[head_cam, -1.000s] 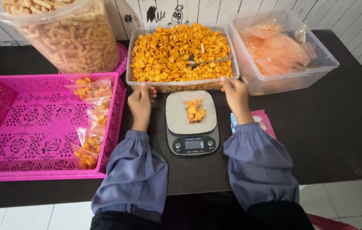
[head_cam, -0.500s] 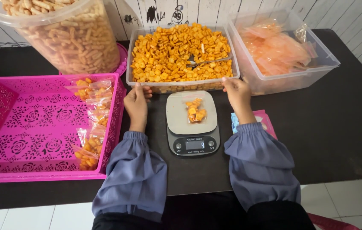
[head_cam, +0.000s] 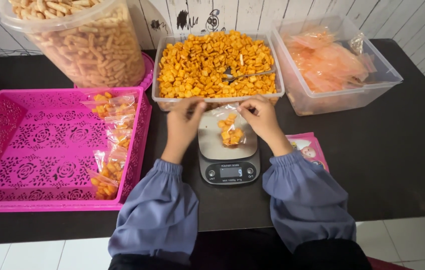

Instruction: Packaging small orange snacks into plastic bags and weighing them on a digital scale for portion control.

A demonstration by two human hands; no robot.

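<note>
1. Both hands pinch the top edge of a small clear bag [head_cam: 229, 131]: left hand [head_cam: 182, 126] at its left corner, right hand [head_cam: 261, 119] at its right.
2. Bag lies on the kitchen scale [head_cam: 228, 159], mouth pointing away, long axis running front to back, midway between the hands.
3. Behind it, a clear tub [head_cam: 166, 102] holds orange crackers and a spoon [head_cam: 242, 75].
4. Pink basket [head_cam: 32, 145], left, holds filled bags.

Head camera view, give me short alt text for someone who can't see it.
Both hands, left hand and right hand, pinch the top of a small clear bag of orange crackers lying on a kitchen scale, before a tub of crackers.
</note>
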